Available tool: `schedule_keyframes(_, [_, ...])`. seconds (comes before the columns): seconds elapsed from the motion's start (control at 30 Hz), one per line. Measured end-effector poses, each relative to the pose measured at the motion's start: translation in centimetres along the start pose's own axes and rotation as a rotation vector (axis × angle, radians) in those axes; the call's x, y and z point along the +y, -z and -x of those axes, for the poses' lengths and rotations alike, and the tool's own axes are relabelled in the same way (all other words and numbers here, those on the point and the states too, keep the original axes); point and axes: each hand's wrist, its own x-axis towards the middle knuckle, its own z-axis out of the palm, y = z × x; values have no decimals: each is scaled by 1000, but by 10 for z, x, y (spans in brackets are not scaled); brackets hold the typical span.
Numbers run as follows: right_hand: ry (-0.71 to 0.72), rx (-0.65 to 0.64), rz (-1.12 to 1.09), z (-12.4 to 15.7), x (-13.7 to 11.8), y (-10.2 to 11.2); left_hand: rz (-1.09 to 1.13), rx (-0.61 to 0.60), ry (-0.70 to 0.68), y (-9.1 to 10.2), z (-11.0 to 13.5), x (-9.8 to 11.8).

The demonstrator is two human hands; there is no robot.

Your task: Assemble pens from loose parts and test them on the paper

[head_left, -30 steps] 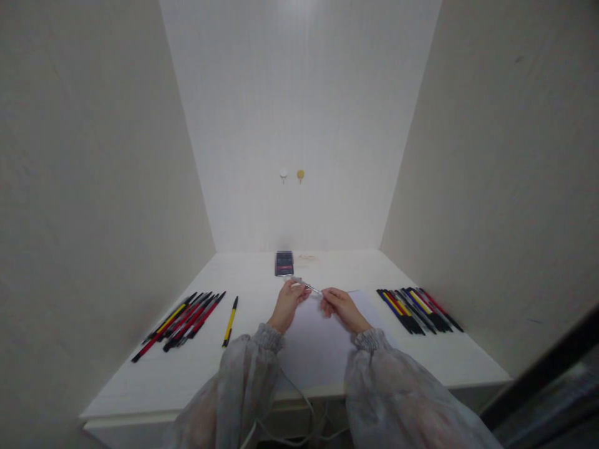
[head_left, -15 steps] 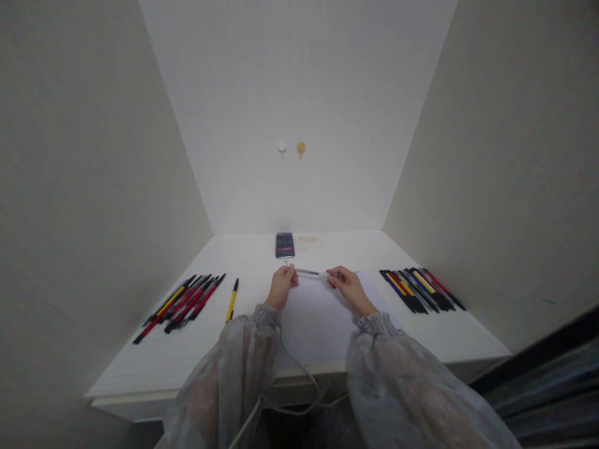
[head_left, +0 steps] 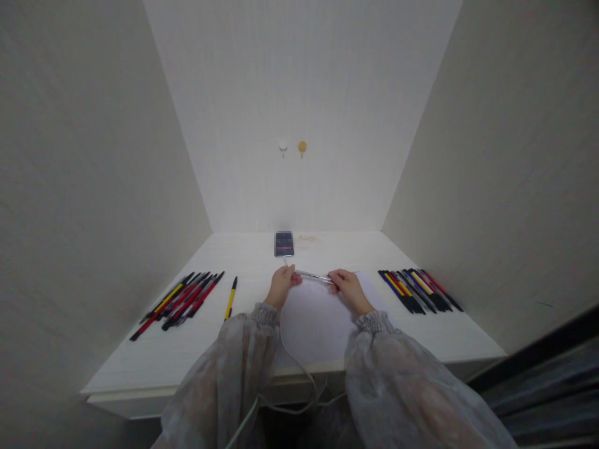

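Note:
Above a sheet of white paper (head_left: 318, 330), a slim pen (head_left: 314, 276) with a clear or silvery barrel spans the gap between my two hands. My left hand (head_left: 281, 285) is closed round its left end. The other end sits in the fingers of my right hand (head_left: 350, 290), which are pinched together and hide the tip. Left of my left hand, a single yellow and black pen (head_left: 230, 299) lies on the white table (head_left: 253, 274), its lower end behind my sleeve.
A pile of red, black, yellow and clear pens (head_left: 187, 299) lies at the left. Another row of pens (head_left: 418, 290) lies at the right. A phone (head_left: 284, 244) with a white cable (head_left: 292, 358) is near the back wall, which carries two small hooks (head_left: 302, 146).
Earlier a dark length showed between my hands, with a pale part at my right fingers. Now a clear or silvery barrel spans the gap. My hands have hardly shifted.

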Motion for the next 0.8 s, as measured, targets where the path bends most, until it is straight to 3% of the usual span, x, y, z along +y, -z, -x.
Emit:
schedule_keyframes(0.2, [67, 47, -85, -1, -1, 3, 62, 46, 44, -1, 0, 3])
schedule_keyframes(0.37, [-160, -84, -290, 3, 0, -1, 119, 60, 53, -3, 0, 4])
schedule_keyframes(0.57, [-87, -73, -349, 3, -1, 1, 194, 94, 88, -1, -3, 4])
schedule_keyframes(0.67, [-161, -105, -459, 4, -3, 1, 202, 97, 91, -2, -3, 4])
schedule_keyframes(0.8, [-266, -121, -392, 3, 0, 1, 220, 107, 86, -2, -3, 3])
